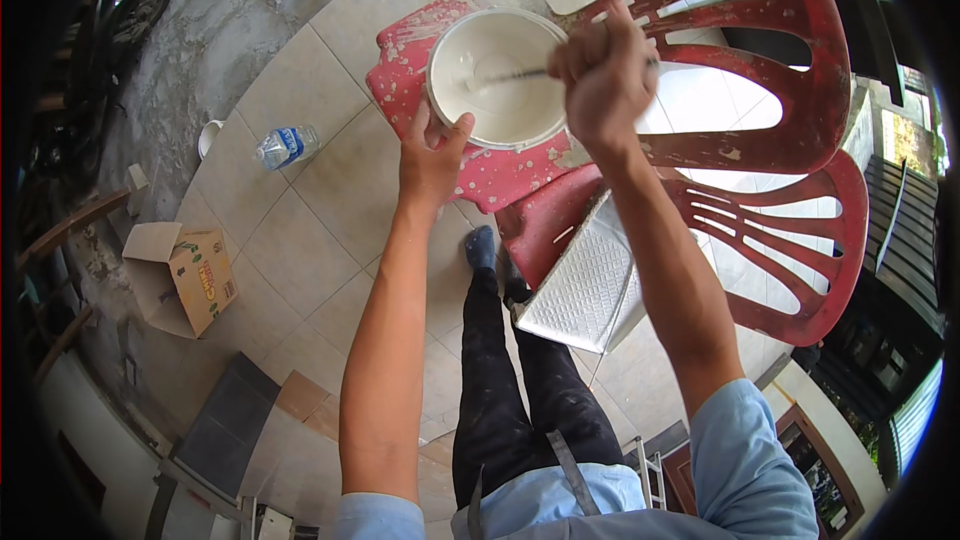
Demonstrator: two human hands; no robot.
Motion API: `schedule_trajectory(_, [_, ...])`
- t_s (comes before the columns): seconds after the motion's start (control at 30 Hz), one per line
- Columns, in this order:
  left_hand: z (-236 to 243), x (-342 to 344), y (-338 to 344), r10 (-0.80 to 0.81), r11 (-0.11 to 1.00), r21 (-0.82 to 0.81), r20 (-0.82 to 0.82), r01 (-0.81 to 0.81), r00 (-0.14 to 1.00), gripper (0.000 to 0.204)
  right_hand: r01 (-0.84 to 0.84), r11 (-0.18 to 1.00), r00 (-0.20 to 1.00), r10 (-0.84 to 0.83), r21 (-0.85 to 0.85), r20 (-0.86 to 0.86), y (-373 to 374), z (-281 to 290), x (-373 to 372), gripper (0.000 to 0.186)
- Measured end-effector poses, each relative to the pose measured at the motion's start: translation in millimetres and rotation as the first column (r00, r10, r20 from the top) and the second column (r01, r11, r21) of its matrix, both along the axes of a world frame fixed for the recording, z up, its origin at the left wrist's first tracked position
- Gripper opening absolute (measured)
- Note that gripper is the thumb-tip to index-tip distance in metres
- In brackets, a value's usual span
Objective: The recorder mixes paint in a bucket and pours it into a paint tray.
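A round white bucket (555,125) with white paint inside stands on a red plastic chair (520,175) spattered with white. My left hand (430,165) grips the near left of its rim, thumb over the edge and fingers outside. My right hand (607,75) is closed around a thin stick-like tool (520,74) above the bucket's right side. The tool slants down to the left into the bucket; its lower end is blurred against the paint, so its exact kind cannot be made out.
A white ridged paint tray (575,300) rests on a second red chair (810,250) near my legs. On the tiled floor to the left are a plastic water bottle (287,146), a white cup (209,138) and an opened cardboard box (185,280). A motorbike (125,20) stands far left.
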State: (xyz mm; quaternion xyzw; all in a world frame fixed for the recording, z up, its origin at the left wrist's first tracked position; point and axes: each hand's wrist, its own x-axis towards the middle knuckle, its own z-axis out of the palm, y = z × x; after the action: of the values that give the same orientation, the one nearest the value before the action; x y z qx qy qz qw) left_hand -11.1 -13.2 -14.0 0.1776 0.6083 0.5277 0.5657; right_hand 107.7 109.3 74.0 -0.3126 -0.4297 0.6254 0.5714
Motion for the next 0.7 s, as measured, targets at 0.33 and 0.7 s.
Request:
schedule_trajectory(0.33, [5.4,3.0,5.8,-0.014,1.0,-0.001,0.011,0.014,1.0,0.072,-0.026,0.996,0.988,0.012,0.091,0.154,75.1,34.5,-16.3,0.043])
schedule_trajectory(0.7, [-7.8,0.9,1.9,-0.018,0.997,0.075,-0.065,0.023,0.998,0.072,-0.093,0.993,0.935,0.113,-0.076,0.337,76.7,58.5,21.4,0.05])
